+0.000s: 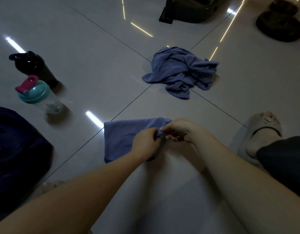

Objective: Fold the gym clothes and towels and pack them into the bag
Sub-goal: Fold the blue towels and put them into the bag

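Observation:
A flat, partly folded blue cloth [119,139] lies on the tiled floor in front of me. My left hand [145,142] grips its right edge with curled fingers. My right hand [178,130] pinches the same bunched edge just beside it. A second blue cloth [181,71] lies crumpled in a heap farther off, up and to the right. The dark blue bag [19,149] sits at the left edge, only partly in view.
Two shaker bottles stand at the left: a black one [34,68] and a clear one with a teal lid [39,97]. My slippered foot [260,134] is at the right. Dark sandals [281,22] and a dark chair base [188,12] lie at the top.

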The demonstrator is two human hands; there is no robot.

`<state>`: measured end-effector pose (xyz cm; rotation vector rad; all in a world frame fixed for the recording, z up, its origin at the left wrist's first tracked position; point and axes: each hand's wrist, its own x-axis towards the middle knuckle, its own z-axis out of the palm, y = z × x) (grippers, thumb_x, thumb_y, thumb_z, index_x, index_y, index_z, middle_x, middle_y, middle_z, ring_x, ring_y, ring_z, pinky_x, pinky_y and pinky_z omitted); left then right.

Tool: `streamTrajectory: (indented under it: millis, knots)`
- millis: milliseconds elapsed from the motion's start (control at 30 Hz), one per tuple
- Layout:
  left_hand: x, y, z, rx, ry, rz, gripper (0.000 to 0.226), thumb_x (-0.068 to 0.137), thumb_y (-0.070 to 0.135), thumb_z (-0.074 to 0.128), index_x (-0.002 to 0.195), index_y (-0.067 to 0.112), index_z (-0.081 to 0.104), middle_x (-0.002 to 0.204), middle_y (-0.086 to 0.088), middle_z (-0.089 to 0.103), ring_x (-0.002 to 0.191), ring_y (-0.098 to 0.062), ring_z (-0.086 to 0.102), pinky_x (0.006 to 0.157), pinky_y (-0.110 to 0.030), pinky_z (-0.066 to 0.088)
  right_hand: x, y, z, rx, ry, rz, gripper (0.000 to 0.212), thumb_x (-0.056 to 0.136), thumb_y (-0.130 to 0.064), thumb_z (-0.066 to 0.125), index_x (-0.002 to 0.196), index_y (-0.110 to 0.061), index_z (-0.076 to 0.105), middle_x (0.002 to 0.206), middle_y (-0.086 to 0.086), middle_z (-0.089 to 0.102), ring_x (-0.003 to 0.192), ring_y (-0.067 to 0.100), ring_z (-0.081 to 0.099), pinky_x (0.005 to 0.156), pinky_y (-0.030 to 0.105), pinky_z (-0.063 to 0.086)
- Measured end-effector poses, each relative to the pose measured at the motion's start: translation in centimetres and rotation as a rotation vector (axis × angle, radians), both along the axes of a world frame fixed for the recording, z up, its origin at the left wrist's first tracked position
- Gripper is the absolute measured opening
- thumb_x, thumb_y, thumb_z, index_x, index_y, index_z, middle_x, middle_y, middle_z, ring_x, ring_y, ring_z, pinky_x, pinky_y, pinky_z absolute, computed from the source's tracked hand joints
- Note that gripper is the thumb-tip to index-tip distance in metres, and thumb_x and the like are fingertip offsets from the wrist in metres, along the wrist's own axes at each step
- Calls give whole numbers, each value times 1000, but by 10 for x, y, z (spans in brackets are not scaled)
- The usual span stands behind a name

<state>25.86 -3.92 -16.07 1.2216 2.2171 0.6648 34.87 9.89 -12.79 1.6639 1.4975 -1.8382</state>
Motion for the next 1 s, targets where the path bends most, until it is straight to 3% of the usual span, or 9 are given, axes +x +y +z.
streamTrajectory:
  millis: [100,167,300,367,500,667,833,933,1000]
  knots:
    - [-21,3,-3,23,-257,283,18,91,20,58,74,16,57,67,-1,61,68,-22,57,60,-40,42,15,-5,-22,63,-25,-94,10,95,-10,56,88,-10,62,69,12,66,46,16,58,45,19,42]
    - [-35,3,-9,57,-390,429,14,87,21,61,81,9,65,76,-9,68,72,-18,57,68,-41,48,25,-11,-44,169,-68,-220,11,88,-3,52,90,-13,57,64,15,55,45,20,49,48,25,42]
    - [-46,-6,-20,41,-553,544,14,91,10,63,93,1,72,79,-10,67,73,-18,56,62,-30,45,24,-15,-63,225,95,-413,40,88,15,45,117,-13,45,91,19,54,46,18,45,43,22,34]
    - [-47,-6,-20,11,-597,551,11,94,10,63,91,5,73,76,-7,65,66,-15,55,58,-24,43,19,-12,-62,230,153,-375,38,86,17,51,116,-6,48,99,19,59,47,22,52,36,21,38]
    - [-45,3,-21,-14,-646,550,16,94,15,66,79,15,72,76,-3,65,65,-9,53,60,-24,41,17,-14,-58,243,113,-160,17,85,10,60,89,-6,56,61,13,57,36,13,52,37,20,36]
    - [-51,4,-28,-25,-664,601,15,96,16,64,89,6,73,79,-9,62,71,-17,52,60,-28,38,31,-13,-49,140,46,-17,17,85,12,64,76,-2,60,46,6,56,34,13,51,39,18,36]
    - [-53,4,-27,-41,-690,598,17,96,19,64,85,8,72,77,-7,62,71,-17,53,62,-29,40,33,3,-40,251,-10,29,21,92,-14,67,73,-8,60,62,8,54,54,18,48,50,24,34]
    - [-55,4,-27,-49,-672,602,17,95,20,66,85,8,71,79,-8,65,73,-19,57,62,-28,42,33,9,-35,224,107,-134,17,96,-20,64,94,-3,66,84,17,65,67,25,58,62,30,44]
    - [-57,5,-28,-58,-679,607,16,95,20,67,89,6,73,82,-11,68,77,-22,61,66,-29,45,33,10,-33,201,175,-199,26,97,-24,63,109,0,67,97,17,67,77,26,62,69,34,46]
